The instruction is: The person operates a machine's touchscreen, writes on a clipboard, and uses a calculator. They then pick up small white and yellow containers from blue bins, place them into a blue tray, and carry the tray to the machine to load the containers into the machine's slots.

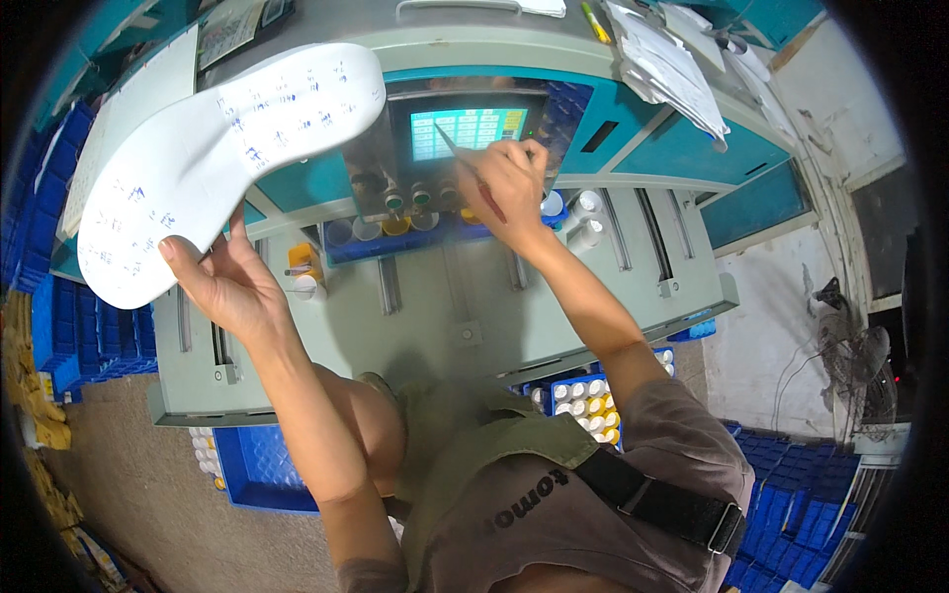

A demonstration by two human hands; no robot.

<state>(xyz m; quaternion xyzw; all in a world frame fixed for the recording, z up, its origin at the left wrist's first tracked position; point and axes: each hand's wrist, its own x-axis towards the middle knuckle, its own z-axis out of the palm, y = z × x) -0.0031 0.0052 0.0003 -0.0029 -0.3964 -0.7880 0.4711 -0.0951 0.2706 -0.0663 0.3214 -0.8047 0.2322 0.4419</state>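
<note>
The left hand (pixel 237 287), at 9 o'clock, grips a white curved sheet (pixel 232 168), with the thumb pressed on its near face and the fingers behind; the sheet leans up toward 10 o'clock, broad at its lower end and marked with handwriting in dark ink. The right hand (pixel 506 178), just past 12, is closed round a slender tool (pixel 488 199) with a dark red handle, whose grey pointed tip lies over the lit screen (pixel 465 134) at 12; I cannot tell whether the tip touches it. Round buttons (pixel 421 196) sit just below the screen, and under them a long blue tray (pixel 366 253) holds white and yellow round pieces. White cylinders (pixel 586 219) stand on the pale green worktop (pixel 445 311) at 2 o'clock, and a yellow container (pixel 304 259) stands beside a white cup (pixel 308 289) just past 9. Farther out, papers (pixel 672 79) lie between 1 and 2, a fan (pixel 858 371) stands just past 3, stacked blue crates (pixel 791 504) rise at 4, and a blue bin (pixel 262 469) sits at 8
</note>
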